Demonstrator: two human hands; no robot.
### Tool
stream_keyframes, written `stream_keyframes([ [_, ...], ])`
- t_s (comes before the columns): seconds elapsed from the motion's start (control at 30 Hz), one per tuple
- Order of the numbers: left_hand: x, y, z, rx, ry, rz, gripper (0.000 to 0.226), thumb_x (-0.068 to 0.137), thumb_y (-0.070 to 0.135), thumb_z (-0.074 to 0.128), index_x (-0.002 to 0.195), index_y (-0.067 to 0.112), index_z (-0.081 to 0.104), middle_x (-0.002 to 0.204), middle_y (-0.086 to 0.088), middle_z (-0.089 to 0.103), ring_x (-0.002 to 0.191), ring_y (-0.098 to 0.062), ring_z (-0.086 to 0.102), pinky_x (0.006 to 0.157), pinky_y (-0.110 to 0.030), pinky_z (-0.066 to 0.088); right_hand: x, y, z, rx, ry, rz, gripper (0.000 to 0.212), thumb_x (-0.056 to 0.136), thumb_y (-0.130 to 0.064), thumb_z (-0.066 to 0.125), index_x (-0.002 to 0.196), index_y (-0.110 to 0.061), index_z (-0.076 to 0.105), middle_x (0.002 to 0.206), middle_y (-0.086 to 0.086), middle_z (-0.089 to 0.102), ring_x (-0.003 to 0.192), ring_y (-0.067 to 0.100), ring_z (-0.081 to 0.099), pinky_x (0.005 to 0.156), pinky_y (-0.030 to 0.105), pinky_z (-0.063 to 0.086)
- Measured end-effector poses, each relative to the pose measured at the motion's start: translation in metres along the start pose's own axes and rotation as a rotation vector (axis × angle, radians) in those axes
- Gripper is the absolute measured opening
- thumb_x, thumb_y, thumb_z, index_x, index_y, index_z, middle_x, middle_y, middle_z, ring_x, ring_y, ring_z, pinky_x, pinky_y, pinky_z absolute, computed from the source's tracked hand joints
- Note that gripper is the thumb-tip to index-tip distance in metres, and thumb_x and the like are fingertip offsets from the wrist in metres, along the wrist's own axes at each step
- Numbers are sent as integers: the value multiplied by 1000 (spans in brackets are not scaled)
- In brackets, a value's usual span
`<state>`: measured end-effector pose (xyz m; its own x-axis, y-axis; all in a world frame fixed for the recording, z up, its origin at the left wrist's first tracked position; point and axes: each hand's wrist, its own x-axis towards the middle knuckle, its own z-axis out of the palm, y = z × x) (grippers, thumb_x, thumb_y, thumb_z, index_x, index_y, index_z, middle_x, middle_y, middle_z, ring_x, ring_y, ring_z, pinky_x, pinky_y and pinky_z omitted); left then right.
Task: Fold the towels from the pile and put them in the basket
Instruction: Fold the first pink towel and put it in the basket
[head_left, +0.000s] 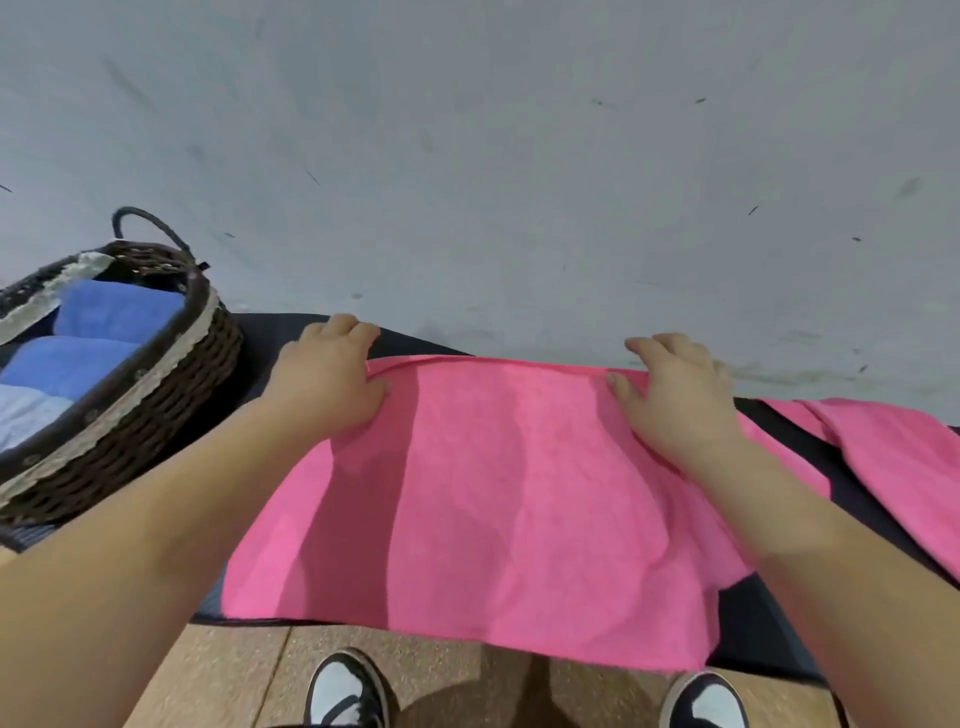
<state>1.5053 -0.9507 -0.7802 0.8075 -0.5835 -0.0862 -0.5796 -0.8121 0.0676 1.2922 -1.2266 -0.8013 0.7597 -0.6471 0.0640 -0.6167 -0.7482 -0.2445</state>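
My left hand (327, 374) and right hand (675, 400) each pinch a far corner of the towel (493, 493) spread on the table (410, 340) beside the basket (156, 415); I judge a fold is under way, next needing both corners carried together, edges matched squarely.

Pale grey wall (467, 130), flecked with dark scuffs and short streaks, filling the upper half. Below it, black table (769, 634) pushed up against that wall. Underfoot, tan speckled floor (228, 670) crossed by a thin seam. Soft, even light, faint shadows.
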Motion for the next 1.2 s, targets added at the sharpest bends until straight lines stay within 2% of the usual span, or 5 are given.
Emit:
stream_keyframes([
  [0.27, -83, 31, 23, -41, -248, -186, 103, 85, 78, 49, 162, 28, 2, 170, -16, -15, 155, -47, -9, 122, -66, 10, -70, -87, 2, 65, -500, -193, 76, 95, -71, 44, 161, -37, 26, 173, 8, 7, 159, 33, 5, 128, 53, 11],
  [0.4, -86, 30, 28, -44, -236, -90, 82, 90, 74, 45, 149, 18, 36, 158, -20, 29, 144, -45, 28, 116, -58, 31, -98, -87, 14, -42, -595, -194, 84, 92, -79, 37, 162, -49, 1, 172, -1, -19, 157, 33, -19, 126, 57, -5],
  [0.53, -53, 16, 21, -48, -99, -32, 67, 94, 67, 47, 142, 20, 49, 148, -9, 44, 136, -37, 39, 108, -49, 41, -89, -96, 11, -7, -369, -211, 69, 90, -78, 43, 151, -47, 38, 160, 2, 27, 149, 30, 21, 120, 51, 22],
  [0.67, -29, 5, 19, -123, -89, -123, 81, 92, 70, 50, 156, 25, 29, 168, -12, 13, 147, -38, 24, 107, -53, 41, -73, -115, 17, 20, -309, -213, 59, 90, -74, 48, 135, -37, 56, 143, 5, 41, 138, 30, 33, 114, 47, 29],
  [1.2, -100, -18, 58, -131, -173, 34, 90, 90, 84, 23, 163, 39, -6, 171, -8, -20, 155, -36, -23, 126, -55, -12, -90, -144, 25, -204, -627, -63, 95, 89, -85, 17, 159, -35, -24, 165, 11, -35, 153, 41, -28, 117, 76, -2],
])
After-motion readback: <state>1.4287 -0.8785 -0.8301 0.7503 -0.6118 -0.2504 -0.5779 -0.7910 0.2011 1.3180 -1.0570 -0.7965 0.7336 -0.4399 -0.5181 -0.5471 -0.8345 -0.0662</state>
